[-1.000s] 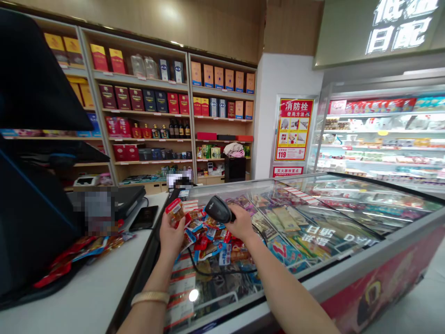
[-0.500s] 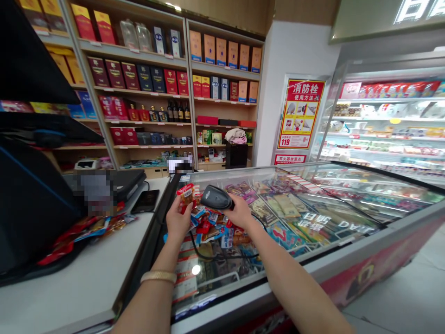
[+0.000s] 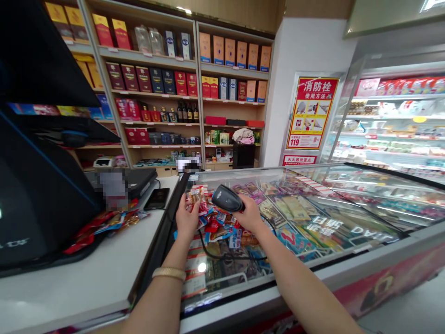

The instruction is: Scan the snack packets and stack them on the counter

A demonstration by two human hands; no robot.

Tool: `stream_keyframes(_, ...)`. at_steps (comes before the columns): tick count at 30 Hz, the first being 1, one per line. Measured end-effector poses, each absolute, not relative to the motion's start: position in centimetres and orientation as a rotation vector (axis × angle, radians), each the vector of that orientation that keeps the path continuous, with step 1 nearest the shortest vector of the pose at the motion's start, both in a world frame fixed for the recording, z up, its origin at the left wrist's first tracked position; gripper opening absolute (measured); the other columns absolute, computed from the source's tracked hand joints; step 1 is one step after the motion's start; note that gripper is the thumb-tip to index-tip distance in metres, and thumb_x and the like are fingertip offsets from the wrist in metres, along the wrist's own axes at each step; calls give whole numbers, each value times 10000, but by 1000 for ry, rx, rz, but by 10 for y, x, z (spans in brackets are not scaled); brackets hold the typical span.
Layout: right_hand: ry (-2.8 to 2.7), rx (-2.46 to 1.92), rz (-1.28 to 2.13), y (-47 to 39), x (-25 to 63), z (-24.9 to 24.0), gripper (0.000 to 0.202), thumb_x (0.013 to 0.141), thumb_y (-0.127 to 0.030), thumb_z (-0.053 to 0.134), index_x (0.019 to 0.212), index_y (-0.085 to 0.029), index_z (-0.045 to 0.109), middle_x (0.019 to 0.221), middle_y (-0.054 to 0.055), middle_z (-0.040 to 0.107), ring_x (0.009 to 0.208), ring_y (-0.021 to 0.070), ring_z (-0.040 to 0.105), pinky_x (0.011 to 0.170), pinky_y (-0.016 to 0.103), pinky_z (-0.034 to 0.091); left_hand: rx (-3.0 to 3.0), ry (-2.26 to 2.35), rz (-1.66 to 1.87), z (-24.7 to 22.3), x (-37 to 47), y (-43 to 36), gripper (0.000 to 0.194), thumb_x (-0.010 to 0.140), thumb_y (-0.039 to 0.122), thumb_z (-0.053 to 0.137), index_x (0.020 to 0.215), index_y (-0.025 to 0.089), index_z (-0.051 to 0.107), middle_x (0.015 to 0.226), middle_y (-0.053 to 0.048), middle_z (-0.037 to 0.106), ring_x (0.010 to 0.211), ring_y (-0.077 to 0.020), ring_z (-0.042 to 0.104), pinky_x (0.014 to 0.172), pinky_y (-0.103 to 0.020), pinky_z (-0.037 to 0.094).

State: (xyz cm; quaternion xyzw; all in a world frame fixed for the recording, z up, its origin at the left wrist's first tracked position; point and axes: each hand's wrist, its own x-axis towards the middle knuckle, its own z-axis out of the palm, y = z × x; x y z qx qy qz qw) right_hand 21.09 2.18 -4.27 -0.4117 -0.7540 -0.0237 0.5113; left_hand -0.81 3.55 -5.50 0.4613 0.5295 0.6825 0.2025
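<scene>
In my right hand (image 3: pixel 249 214) is a black barcode scanner (image 3: pixel 227 198), its head turned left toward the other hand. My left hand (image 3: pixel 188 214) pinches a small clear-and-red snack packet (image 3: pixel 195 197) just left of the scanner. Below both hands, a pile of red and blue snack packets (image 3: pixel 219 222) lies on the glass top of the chest freezer (image 3: pixel 222 271). The scanner's black cable (image 3: pixel 208 253) loops over the glass under my forearms.
On the white counter (image 3: pixel 86 283) at left stand a dark checkout terminal (image 3: pixel 38 195) and more snack packets (image 3: pixel 107 222). A phone (image 3: pixel 157 198) lies near the counter's edge. Shelves of boxed bottles (image 3: pixel 153 81) line the back, and a lit refrigerated display (image 3: pixel 399 120) stands at right.
The packet in my left hand has tilted, and its barcode side no longer shows clearly. The whole view has shifted a little, moving things rightward. My right hand still holds the scanner.
</scene>
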Motion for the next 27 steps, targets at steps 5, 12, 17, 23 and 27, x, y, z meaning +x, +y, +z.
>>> stream_keyframes(5,-1841,-1042,-169,21,215,-49,322,705,-250,600,1011,-186,682,1001,106,712,920,259,642,838,364,473,1669,1944,1693,-57,-12,27,489,761,249,666,1229,113,629,1163,-201,584,1195,-349,529,1054,-525,393)
stream_keyframes(12,-1827,-1101,-216,19,215,-53,337,710,-242,595,1032,-174,670,1023,110,695,949,265,626,838,360,454,1673,2159,1717,-45,-23,7,404,854,284,519,1208,133,643,1224,-196,550,1183,-341,508,1036,-536,379)
stream_keyframes(17,-1815,-1139,-211,20,217,-55,319,718,-246,607,1025,-181,666,1012,106,701,934,267,628,836,358,456,1668,2301,1684,-33,-70,-9,323,772,225,547,1052,175,699,1239,-180,571,1192,-372,496,1043,-573,342)
stream_keyframes(23,-1827,-1136,-197,22,218,-55,309,718,-238,616,1016,-176,671,1003,105,710,911,267,641,818,357,462,1844,2686,1305,-26,-145,-47,407,689,184,551,1077,110,647,1256,-269,576,1253,-430,455,1031,-613,315)
stream_keyframes(27,-1823,-1124,-187,22,217,-55,296,717,-230,611,1003,-187,673,994,98,713,913,257,644,827,351,468,1756,2680,1330,-23,-179,-53,201,657,269,591,815,161,654,1080,-255,661,1181,-466,501,986,-663,330)
